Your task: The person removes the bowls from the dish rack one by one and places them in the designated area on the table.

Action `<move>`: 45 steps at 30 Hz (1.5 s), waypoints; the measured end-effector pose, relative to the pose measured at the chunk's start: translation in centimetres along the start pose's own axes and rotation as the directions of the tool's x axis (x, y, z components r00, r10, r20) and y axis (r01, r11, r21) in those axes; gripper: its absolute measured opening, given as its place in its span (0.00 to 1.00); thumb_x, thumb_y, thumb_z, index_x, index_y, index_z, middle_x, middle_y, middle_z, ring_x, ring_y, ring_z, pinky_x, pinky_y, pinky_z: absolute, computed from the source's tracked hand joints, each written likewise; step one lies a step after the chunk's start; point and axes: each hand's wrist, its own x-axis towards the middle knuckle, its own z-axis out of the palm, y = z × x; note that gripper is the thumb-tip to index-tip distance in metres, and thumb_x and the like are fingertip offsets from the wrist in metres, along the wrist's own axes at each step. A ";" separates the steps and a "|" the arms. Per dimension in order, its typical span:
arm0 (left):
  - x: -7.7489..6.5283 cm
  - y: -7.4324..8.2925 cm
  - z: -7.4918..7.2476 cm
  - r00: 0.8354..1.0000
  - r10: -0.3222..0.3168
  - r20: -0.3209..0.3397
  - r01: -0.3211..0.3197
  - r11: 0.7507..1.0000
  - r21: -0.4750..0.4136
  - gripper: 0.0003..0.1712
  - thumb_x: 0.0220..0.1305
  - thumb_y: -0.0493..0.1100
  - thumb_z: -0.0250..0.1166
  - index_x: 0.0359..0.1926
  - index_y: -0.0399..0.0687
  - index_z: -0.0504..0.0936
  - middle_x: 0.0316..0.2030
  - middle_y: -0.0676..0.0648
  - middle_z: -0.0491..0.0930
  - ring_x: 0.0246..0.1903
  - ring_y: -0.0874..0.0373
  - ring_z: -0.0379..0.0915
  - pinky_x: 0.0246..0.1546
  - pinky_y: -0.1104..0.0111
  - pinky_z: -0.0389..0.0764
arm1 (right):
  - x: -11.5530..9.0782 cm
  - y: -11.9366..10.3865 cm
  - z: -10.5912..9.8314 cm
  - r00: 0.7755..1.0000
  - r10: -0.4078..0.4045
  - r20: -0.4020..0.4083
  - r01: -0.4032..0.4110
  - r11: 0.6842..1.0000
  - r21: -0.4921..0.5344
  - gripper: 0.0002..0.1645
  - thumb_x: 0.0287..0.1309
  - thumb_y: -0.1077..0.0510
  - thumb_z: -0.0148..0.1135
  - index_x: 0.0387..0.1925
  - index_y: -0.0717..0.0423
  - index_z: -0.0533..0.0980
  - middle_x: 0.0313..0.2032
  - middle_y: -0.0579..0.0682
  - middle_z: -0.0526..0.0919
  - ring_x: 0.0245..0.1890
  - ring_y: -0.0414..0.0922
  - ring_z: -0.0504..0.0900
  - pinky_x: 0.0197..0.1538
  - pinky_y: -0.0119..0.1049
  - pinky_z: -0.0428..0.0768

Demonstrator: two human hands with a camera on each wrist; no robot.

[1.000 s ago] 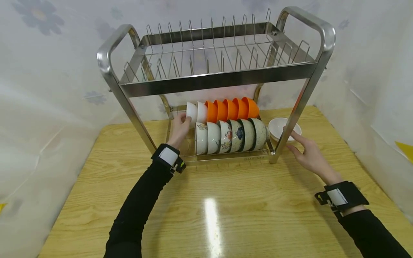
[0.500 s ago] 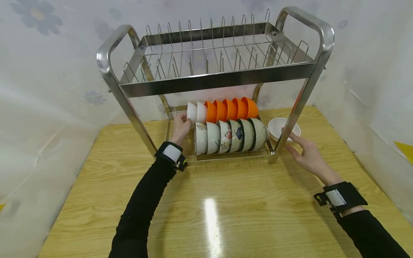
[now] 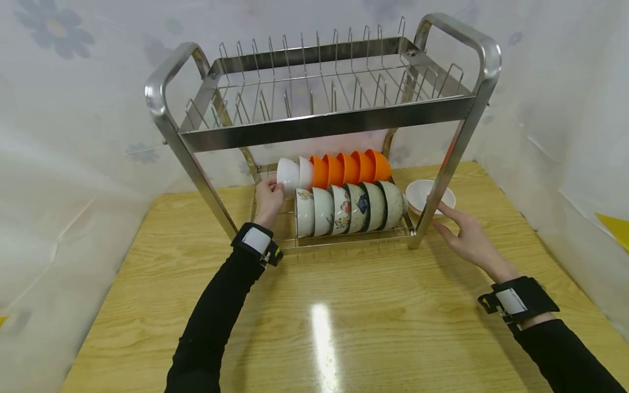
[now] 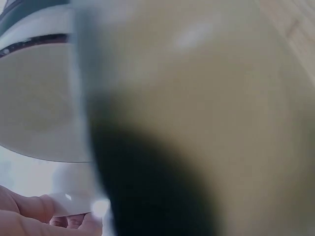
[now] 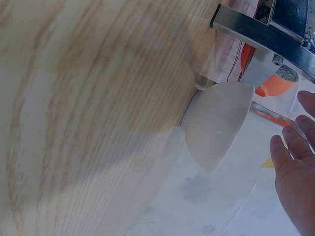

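My left hand (image 3: pixel 270 202) pinches a white bowl (image 3: pixel 288 176) at the left end of the back row on the rack's lower tier. Another white bowl (image 3: pixel 306 172) and several orange bowls (image 3: pixel 349 168) stand on edge to its right. In the left wrist view, thumb and fingers (image 4: pixel 37 209) grip a white edge at lower left; a blurred pale surface hides most of that view. My right hand (image 3: pixel 469 240) is beside the rack's front right leg, near a white bowl (image 3: pixel 417 191) on the table. The right wrist view shows its fingers (image 5: pixel 281 150) extended, apart from that bowl (image 5: pixel 216 125).
The two-tier metal dish rack (image 3: pixel 319 126) has upright wire dividers on top. Several patterned bowls (image 3: pixel 342 210) stand on edge in the lower tier's front row. The rack is on a wooden table (image 3: pixel 255 322), with floral-patterned sheeting (image 3: pixel 88 136) behind and at the sides.
The leftmost white bowl has shifted slightly left with my left hand, opening a wider gap to the second white bowl. The right hand is nearly unchanged; the head view has shifted slightly.
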 end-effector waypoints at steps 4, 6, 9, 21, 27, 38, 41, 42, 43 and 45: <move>-0.1 0.0 -0.2 0.999 -0.047 0.003 0.047 0.998 -0.041 0.17 0.73 0.33 0.53 0.58 0.29 0.78 0.52 0.31 0.82 0.46 0.50 0.76 0.42 0.68 0.77 | 0.0 0.0 0.0 1.000 -0.011 0.007 0.011 1.000 -0.004 0.39 0.56 0.76 0.64 0.70 0.59 0.69 0.59 0.70 0.79 0.25 0.29 0.68 0.38 0.20 0.62; -0.2 0.0 -0.4 0.998 -0.069 0.015 0.070 0.995 -0.070 0.18 0.74 0.33 0.52 0.59 0.29 0.76 0.54 0.31 0.81 0.50 0.49 0.76 0.50 0.63 0.79 | 0.0 -0.1 0.0 1.000 -0.015 0.009 0.015 1.000 -0.008 0.39 0.56 0.76 0.64 0.69 0.61 0.69 0.58 0.70 0.80 0.22 0.32 0.63 0.37 0.22 0.60; -0.4 0.1 -0.7 0.996 -0.087 0.026 0.090 0.990 -0.111 0.18 0.75 0.33 0.52 0.60 0.27 0.75 0.56 0.30 0.80 0.53 0.47 0.76 0.56 0.59 0.78 | 0.1 -0.1 0.0 1.000 -0.016 0.009 0.016 1.000 -0.010 0.38 0.56 0.76 0.64 0.69 0.62 0.70 0.57 0.70 0.80 0.23 0.33 0.65 0.37 0.23 0.60; -0.9 0.4 -1.6 0.994 -0.093 0.052 0.103 0.967 -0.235 0.21 0.76 0.33 0.50 0.64 0.26 0.71 0.61 0.29 0.76 0.61 0.43 0.74 0.63 0.57 0.77 | -0.1 0.0 0.0 1.000 -0.010 0.013 0.010 0.999 0.036 0.38 0.57 0.76 0.63 0.70 0.61 0.69 0.58 0.72 0.79 0.15 0.27 0.50 0.27 0.26 0.57; -1.4 0.6 -1.8 0.996 -0.082 0.035 0.088 0.963 -0.255 0.21 0.76 0.34 0.50 0.65 0.27 0.70 0.62 0.30 0.76 0.62 0.43 0.74 0.64 0.57 0.77 | -0.1 0.0 0.1 1.000 -0.006 0.014 0.006 0.999 0.032 0.37 0.57 0.76 0.63 0.69 0.62 0.70 0.58 0.73 0.78 0.18 0.29 0.54 0.27 0.26 0.57; -2.2 1.2 -2.2 0.998 -0.068 0.006 0.068 0.970 -0.235 0.20 0.78 0.36 0.50 0.64 0.31 0.71 0.62 0.33 0.76 0.61 0.46 0.74 0.63 0.57 0.77 | 0.0 0.0 0.1 1.000 -0.027 0.009 0.027 0.999 0.040 0.37 0.57 0.77 0.62 0.69 0.61 0.70 0.58 0.71 0.79 0.16 0.28 0.51 0.26 0.26 0.57; -2.3 1.2 -2.3 0.998 -0.060 0.004 0.059 0.972 -0.226 0.20 0.78 0.36 0.49 0.65 0.32 0.71 0.63 0.33 0.76 0.62 0.46 0.74 0.64 0.56 0.77 | -0.1 0.1 0.1 1.000 -0.011 0.005 0.010 0.999 0.035 0.37 0.58 0.76 0.62 0.69 0.60 0.70 0.59 0.71 0.79 0.24 0.22 0.66 0.31 0.24 0.59; -2.4 1.2 -2.4 0.998 -0.057 0.003 0.056 0.972 -0.226 0.20 0.78 0.36 0.49 0.65 0.32 0.71 0.63 0.33 0.76 0.62 0.46 0.74 0.65 0.56 0.77 | -0.1 0.1 0.1 1.000 -0.005 0.003 0.005 0.999 0.037 0.36 0.58 0.76 0.62 0.69 0.60 0.70 0.59 0.71 0.79 0.31 0.19 0.71 0.33 0.22 0.60; -2.4 1.2 -2.4 0.999 -0.054 0.003 0.053 0.972 -0.228 0.20 0.78 0.37 0.49 0.65 0.32 0.71 0.63 0.33 0.75 0.63 0.45 0.74 0.65 0.56 0.77 | -0.1 0.1 0.1 1.000 -0.001 -0.001 0.001 0.999 0.041 0.36 0.58 0.75 0.63 0.68 0.61 0.71 0.59 0.71 0.79 0.39 0.16 0.73 0.36 0.21 0.61; -2.5 1.2 -2.6 0.999 -0.052 -0.002 0.050 0.973 -0.227 0.20 0.78 0.36 0.49 0.65 0.32 0.71 0.63 0.33 0.75 0.63 0.45 0.73 0.65 0.56 0.76 | -0.2 0.1 0.2 1.000 0.006 -0.005 -0.006 0.998 0.055 0.35 0.58 0.75 0.63 0.68 0.62 0.72 0.59 0.71 0.78 0.55 0.14 0.66 0.43 0.14 0.63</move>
